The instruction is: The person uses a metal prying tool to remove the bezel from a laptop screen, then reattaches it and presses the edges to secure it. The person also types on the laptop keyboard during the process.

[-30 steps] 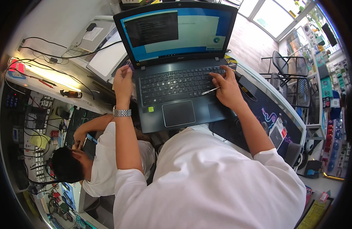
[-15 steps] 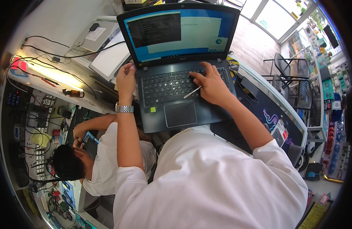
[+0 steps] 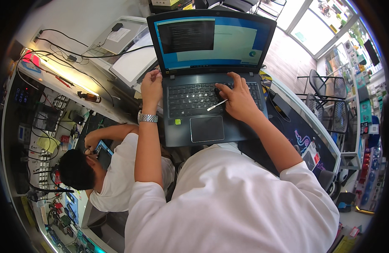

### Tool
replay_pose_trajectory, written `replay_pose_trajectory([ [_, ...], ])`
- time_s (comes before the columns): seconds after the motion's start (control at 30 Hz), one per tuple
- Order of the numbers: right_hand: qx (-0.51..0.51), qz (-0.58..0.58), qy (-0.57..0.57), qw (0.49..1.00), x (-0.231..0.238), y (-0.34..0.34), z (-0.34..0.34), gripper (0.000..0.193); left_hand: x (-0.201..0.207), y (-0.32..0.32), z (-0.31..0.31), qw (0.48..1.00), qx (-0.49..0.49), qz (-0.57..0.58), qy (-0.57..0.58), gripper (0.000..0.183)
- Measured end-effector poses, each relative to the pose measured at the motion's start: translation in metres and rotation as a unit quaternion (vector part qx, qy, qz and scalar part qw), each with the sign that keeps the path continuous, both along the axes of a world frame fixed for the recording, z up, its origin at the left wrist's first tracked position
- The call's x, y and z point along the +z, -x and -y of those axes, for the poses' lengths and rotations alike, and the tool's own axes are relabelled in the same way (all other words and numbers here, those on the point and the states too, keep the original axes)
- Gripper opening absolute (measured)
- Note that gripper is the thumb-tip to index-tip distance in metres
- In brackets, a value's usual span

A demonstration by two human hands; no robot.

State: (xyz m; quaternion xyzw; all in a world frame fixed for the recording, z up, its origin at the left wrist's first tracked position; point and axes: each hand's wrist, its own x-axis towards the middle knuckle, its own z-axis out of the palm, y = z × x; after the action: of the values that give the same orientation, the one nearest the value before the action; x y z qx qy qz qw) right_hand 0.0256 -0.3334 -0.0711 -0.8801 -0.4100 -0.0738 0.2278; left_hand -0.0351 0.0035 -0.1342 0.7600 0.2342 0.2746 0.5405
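Observation:
An open black laptop [image 3: 207,122] is in front of me, its lit screen [image 3: 209,40] showing a dark window over a pale one. My left hand [image 3: 151,89], with a metal-banded watch on the wrist, is at the laptop's left edge near the hinge. Its fingers are curled together, and what they pinch, if anything, is hidden. Over the right half of the keyboard [image 3: 190,99] hovers or rests my right hand [image 3: 239,99], fingers bent. A thin silver pry tool [image 3: 217,105] sticks out from under it, pointing down-left toward the touchpad [image 3: 207,129].
To my left, a person in white [image 3: 114,173] bends over a bench, hands on a small device. Cables [image 3: 93,55] run along the left wall and shelf. A black power adapter [image 3: 283,105] lies right of the laptop. Metal chairs [image 3: 327,88] stand farther right.
The view has shifted, so the laptop and both hands appear a little farther right. Both hands keep nearly the same pose, and the silver tool stays with the right hand.

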Motion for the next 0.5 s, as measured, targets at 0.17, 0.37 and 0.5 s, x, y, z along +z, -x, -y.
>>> replay_pose_trajectory([
  [0.17, -0.02, -0.023, 0.002, 1.0, 0.002, 0.004, 0.011, 0.032, -0.005, 0.001, 0.005, 1.0, 0.007, -0.004, -0.007, 0.029],
  [0.37, -0.033, -0.046, 0.0, 0.998, 0.001, 0.013, 0.022, 0.028, -0.001, 0.005, 0.0, 0.998, -0.03, -0.048, 0.03, 0.032],
  [0.5, -0.043, -0.05, -0.009, 0.998, 0.0, 0.015, 0.031, 0.026, 0.004, 0.012, -0.004, 0.993, -0.087, -0.035, 0.068, 0.039],
])
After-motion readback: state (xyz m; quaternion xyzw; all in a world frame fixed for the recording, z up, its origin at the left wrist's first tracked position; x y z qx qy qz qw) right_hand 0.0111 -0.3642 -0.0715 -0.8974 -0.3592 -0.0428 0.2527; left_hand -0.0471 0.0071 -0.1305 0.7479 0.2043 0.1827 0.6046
